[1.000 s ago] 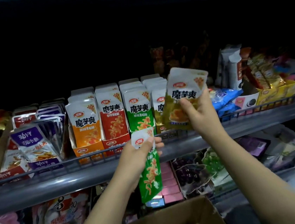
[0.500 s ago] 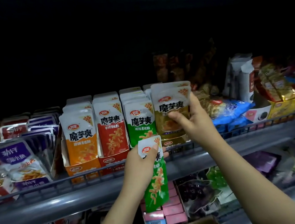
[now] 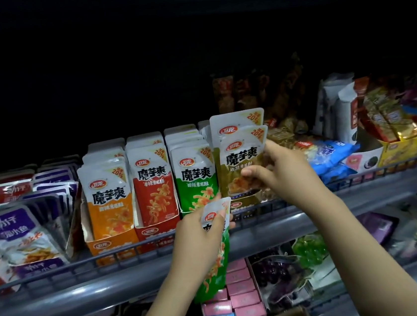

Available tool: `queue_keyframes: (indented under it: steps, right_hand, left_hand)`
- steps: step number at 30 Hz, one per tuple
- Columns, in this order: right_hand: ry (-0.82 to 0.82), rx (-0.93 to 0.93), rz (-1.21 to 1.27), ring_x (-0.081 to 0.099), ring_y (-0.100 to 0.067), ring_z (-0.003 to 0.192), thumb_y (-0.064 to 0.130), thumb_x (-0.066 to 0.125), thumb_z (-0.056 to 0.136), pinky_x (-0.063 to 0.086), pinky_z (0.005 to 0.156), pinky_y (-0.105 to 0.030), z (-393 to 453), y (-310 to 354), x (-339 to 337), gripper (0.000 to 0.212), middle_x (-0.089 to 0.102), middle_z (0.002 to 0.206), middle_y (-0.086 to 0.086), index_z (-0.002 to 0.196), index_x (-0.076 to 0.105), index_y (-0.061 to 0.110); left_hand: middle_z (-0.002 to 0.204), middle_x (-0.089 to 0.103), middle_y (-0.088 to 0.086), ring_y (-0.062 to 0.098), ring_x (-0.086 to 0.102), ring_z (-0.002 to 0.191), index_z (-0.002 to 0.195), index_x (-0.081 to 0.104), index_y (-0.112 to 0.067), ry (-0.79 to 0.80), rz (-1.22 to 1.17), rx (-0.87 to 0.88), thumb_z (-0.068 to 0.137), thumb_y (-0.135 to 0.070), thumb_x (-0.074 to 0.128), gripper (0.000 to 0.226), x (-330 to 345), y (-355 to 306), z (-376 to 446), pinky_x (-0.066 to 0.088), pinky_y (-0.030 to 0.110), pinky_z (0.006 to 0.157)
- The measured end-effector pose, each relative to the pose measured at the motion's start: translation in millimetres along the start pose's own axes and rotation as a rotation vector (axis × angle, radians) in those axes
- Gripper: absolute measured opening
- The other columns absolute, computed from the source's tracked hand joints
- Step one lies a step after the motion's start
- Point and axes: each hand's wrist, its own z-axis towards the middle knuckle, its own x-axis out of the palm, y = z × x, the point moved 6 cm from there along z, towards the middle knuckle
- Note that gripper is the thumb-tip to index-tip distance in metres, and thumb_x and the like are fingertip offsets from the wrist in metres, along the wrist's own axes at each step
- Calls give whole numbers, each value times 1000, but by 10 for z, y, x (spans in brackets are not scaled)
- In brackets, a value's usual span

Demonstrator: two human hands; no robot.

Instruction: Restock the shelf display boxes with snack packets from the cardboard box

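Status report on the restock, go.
Right hand grips olive packets, lowering them at the olive display box. Left hand grips green packet below the shelf rail. Nothing blocking the box.

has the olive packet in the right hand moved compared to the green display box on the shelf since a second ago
Yes. The olive packet in the right hand has come down and leftward, from tilted above the row to upright, right beside the green display box.
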Motion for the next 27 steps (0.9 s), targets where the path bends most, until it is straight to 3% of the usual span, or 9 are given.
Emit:
queue_keyframes:
  steps: [3,5,7,11,15,19,21,24,27]
  right_hand:
    - [75,23,10,60,-15,71,31,70,82,38,53,-5,15,-47,-1,36,61,76,17,117,60,29]
    - [141,75,110,63,-2,60,26,70,83,43,50,-7,6,-105,60,22,61,70,19,102,60,29]
    - [141,116,235,65,-3,51,19,70,84,51,50,-14,-29,-137,124,16,65,65,11,96,61,24]
    - [48,56,147,59,0,60,22,71,83,41,54,-9,-55,-118,86,22,63,77,15,104,66,22]
    - [117,23,-137,50,-10,92,37,70,81,34,73,-21,-18,-162,122,34,58,107,4,112,65,24]
    - [-61,-40,373,61,-6,94,27,71,81,51,80,-25,-9,-34,1,29,62,103,14,103,54,35]
    - [-112,-27,416,63,-4,88,25,70,83,53,76,-26,30,8,-26,25,65,96,15,101,55,32]
    - [-66,22,197,63,-10,95,29,71,82,51,82,-32,105,-20,76,27,67,101,10,107,64,20]
    - [-9,64,130,62,-12,94,34,73,79,50,80,-29,145,-56,73,32,69,104,5,106,67,19]
  left_hand:
    - [122,58,-19,-12,58,82,128,59,-23,11,82,59,95,-21,55,34,-31,-33,19,38,-4,70]
    - [112,59,-24,-13,55,74,131,56,-27,13,60,67,95,-21,55,37,-22,-28,20,38,2,72]
    - [93,62,-29,6,50,72,136,51,-31,21,51,55,95,-26,55,42,4,2,29,42,17,68]
    - [69,56,-44,11,57,72,136,48,-31,92,67,21,96,-25,54,41,74,74,48,42,5,62]
    - [114,67,-14,0,63,92,139,43,-33,65,37,23,96,-23,54,46,8,18,51,39,-1,70]
    - [138,52,-12,-8,60,100,143,23,-49,121,16,55,97,-24,51,59,16,-74,43,40,-2,74]
    - [138,49,-14,-11,53,111,142,25,-47,125,16,52,97,-23,51,58,24,-84,45,33,-7,76]
    - [123,57,-25,0,66,89,137,46,-35,110,70,46,97,-24,52,43,18,-27,57,47,13,72]
    - [119,61,-23,15,67,94,135,52,-30,103,70,14,96,-26,51,39,-11,34,73,51,28,80]
